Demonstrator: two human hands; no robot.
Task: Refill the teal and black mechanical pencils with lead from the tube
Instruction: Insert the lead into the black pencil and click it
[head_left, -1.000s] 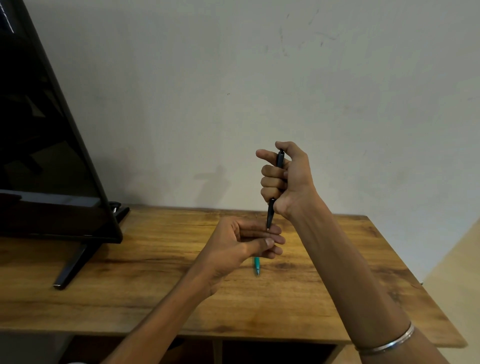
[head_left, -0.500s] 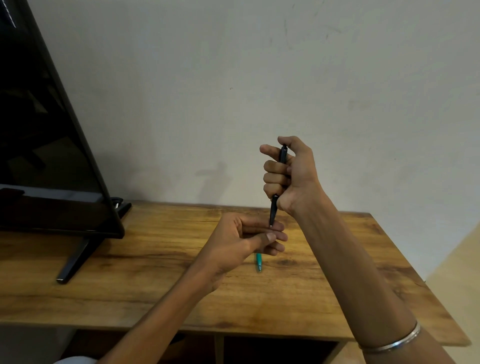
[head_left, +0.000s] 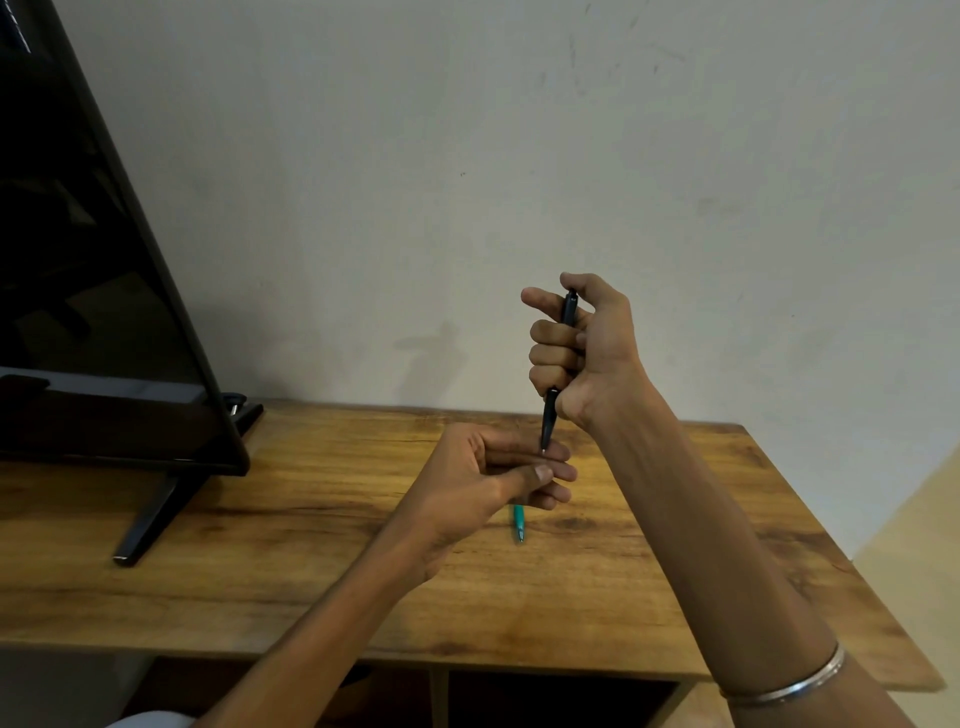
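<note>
My right hand (head_left: 589, 353) grips the black mechanical pencil (head_left: 549, 415) in a fist, upright and tip down, with the thumb on its top end. The pencil's tip touches the index finger of my left hand (head_left: 483, 478), which is held just above the table with fingers stretched to the right and the thumb lying across them. I see nothing held in that hand. The teal pencil (head_left: 518, 522) lies on the wooden table (head_left: 311, 545) under my left fingers, only its front end showing. No lead tube is visible.
A large black screen (head_left: 78, 312) stands at the left on a slanted foot (head_left: 150, 519). A pale wall runs behind the table. The table's front edge is near me and its right edge is past my right forearm.
Both hands keep the same pose, with the pencil tip still on my left index finger. Only the view has shifted slightly.
</note>
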